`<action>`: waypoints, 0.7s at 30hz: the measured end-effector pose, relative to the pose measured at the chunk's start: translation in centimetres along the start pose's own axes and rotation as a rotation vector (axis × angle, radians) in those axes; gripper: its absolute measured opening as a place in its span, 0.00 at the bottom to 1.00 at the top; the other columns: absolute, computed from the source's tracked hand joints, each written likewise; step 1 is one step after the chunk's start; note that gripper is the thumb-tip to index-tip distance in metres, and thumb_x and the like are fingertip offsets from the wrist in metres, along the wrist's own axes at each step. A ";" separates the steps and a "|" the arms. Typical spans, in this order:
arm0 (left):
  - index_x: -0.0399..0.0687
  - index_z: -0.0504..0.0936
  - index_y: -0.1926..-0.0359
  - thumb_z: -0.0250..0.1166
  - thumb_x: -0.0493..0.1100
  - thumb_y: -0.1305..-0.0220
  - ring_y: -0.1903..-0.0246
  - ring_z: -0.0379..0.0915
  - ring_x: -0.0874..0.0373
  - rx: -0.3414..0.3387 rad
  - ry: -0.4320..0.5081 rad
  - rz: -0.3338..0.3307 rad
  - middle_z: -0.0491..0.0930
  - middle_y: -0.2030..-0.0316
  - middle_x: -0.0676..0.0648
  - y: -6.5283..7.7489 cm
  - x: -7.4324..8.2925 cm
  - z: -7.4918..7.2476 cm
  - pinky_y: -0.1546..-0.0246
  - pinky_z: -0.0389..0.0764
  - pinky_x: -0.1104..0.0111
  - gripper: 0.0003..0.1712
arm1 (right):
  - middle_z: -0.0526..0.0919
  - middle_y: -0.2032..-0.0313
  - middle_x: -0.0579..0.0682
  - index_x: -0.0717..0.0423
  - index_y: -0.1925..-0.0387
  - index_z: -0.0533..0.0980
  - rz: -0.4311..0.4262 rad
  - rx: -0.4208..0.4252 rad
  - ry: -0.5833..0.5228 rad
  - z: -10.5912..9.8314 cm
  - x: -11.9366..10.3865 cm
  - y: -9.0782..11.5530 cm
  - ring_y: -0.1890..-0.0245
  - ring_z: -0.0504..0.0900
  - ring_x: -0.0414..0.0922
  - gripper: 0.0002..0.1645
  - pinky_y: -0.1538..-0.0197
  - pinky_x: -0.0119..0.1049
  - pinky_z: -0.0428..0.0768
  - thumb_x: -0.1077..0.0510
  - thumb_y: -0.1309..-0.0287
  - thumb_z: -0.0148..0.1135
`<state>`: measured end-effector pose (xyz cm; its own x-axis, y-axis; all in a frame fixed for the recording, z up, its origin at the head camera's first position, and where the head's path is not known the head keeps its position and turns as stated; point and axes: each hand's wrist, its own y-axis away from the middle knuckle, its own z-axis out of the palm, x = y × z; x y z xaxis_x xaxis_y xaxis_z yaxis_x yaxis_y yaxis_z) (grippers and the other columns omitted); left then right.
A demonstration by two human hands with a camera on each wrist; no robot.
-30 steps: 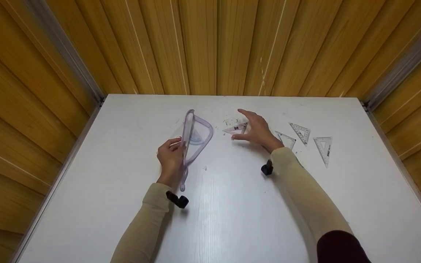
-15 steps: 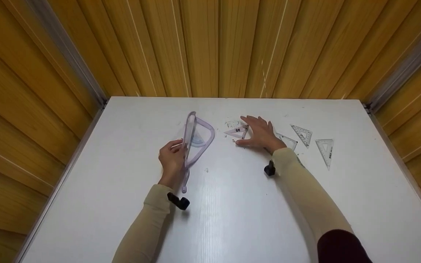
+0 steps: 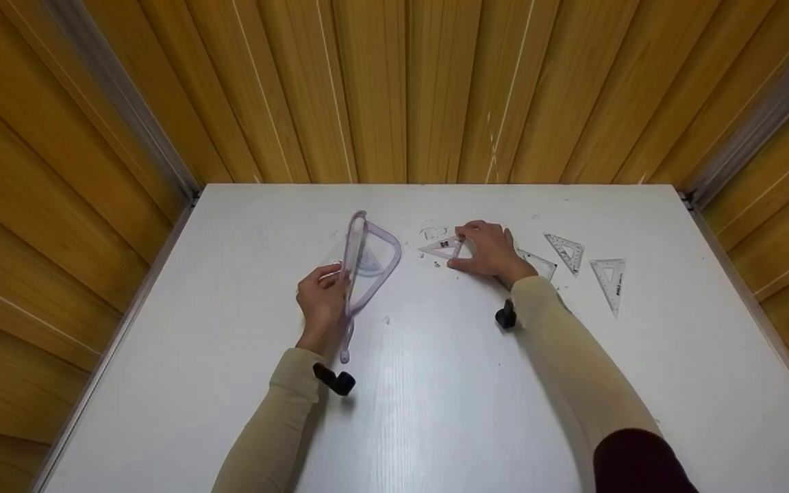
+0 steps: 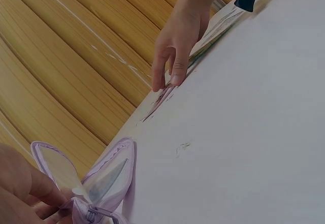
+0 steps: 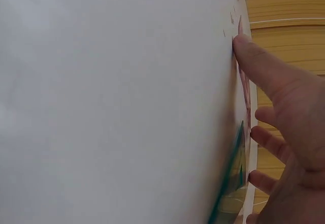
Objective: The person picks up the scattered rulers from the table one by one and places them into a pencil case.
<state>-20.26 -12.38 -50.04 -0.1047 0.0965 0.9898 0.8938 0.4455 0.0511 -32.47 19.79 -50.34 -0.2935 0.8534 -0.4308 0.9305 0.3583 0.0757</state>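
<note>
A clear zip pouch with purple edging (image 3: 384,274) stands partly open in the head view, with a bluish, protractor-like piece (image 3: 369,262) showing inside. My left hand (image 3: 322,298) pinches the pouch's left side; in the left wrist view its two panels spread apart above the fingers. To the right, a pinkish clear set square (image 3: 439,248) lies flat on the table. My right hand (image 3: 490,253) reaches over its right end, thumb and forefinger at opposite corners, gripping it. Under the wrist lies another clear set square (image 3: 538,263), partly hidden.
Two more clear set squares lie farther right, one small triangle (image 3: 566,252) and one narrower triangle (image 3: 609,284). A teal edge (image 5: 226,188) shows beneath the right palm. Small dark marks and crumbs dot the white table (image 3: 422,411). Wood-panelled walls (image 3: 367,89) stand behind.
My right thumb and fingers, spread wide before, have drawn in to the pinkish set square's corners. The left hand and pouch keep nearly the same place.
</note>
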 end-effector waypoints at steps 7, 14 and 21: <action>0.38 0.87 0.52 0.68 0.29 0.37 0.56 0.86 0.47 0.006 -0.025 -0.002 0.89 0.57 0.38 -0.1 0.1 0.1 0.62 0.80 0.69 0.12 | 0.68 0.31 0.57 0.49 0.30 0.73 -0.012 0.031 -0.004 0.0 0.2 -0.4 0.29 0.59 0.64 0.43 0.27 0.65 0.46 0.35 0.41 0.71; 0.38 0.87 0.52 0.69 0.30 0.36 0.56 0.86 0.47 0.011 -0.011 -0.013 0.89 0.57 0.38 -0.1 0.2 0.2 0.64 0.79 0.71 0.11 | 0.73 0.36 0.57 0.51 0.35 0.78 -0.019 0.058 -0.021 -0.2 0.0 -0.4 0.34 0.63 0.62 0.37 0.29 0.59 0.53 0.39 0.41 0.73; 0.39 0.87 0.52 0.70 0.32 0.35 0.55 0.86 0.48 0.012 -0.022 -0.025 0.89 0.57 0.39 0.0 -0.1 0.2 0.61 0.81 0.67 0.11 | 0.76 0.41 0.56 0.51 0.39 0.80 0.025 0.062 -0.037 0.1 -0.3 -0.7 0.39 0.67 0.59 0.36 0.33 0.56 0.60 0.40 0.44 0.77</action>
<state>-20.37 -12.24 -50.14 -0.1368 0.1048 0.9850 0.8857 0.4583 0.0742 -32.98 19.28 -50.32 -0.2631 0.8466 -0.4626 0.9496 0.3120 0.0310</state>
